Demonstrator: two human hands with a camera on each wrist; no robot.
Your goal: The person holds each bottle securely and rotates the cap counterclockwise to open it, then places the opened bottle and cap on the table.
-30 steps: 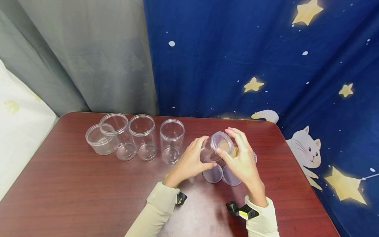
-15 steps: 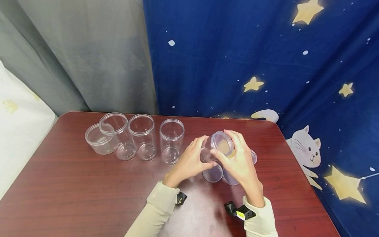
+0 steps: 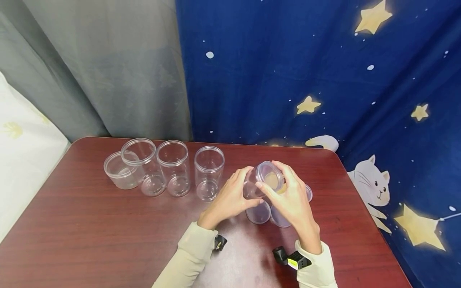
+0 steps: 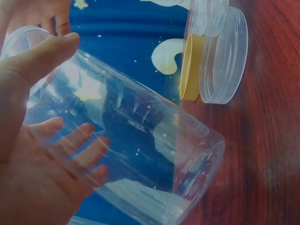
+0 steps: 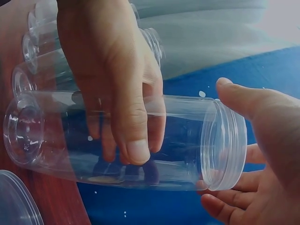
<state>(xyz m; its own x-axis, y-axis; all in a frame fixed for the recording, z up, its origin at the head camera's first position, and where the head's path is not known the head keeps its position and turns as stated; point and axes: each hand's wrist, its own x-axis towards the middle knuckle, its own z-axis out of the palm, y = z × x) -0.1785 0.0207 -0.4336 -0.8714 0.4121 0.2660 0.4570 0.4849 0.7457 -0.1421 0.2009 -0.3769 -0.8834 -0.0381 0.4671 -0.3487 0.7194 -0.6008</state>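
Observation:
Tilted above the right half of the table is a clear plastic jar, its lidded end turned to the right. My left hand grips the jar's body, thumb on the near side and fingers round the far side. A translucent screw lid sits on the jar's mouth. Around that lid curve the thumb and fingers of my right hand; in the right wrist view the thumb tip is close to the rim, and I cannot tell whether it touches. Two clear lids, one left and one right, lie below.
Left of the hands stand three tall clear jars, the nearest by itself, and a short wide tub. A yellow round piece rests against a clear lid. Curtains hang behind the table.
My right hand has shifted slightly left over the lid, its thumb sliding along the lid's near edge. My left hand and the jar stay almost in place.

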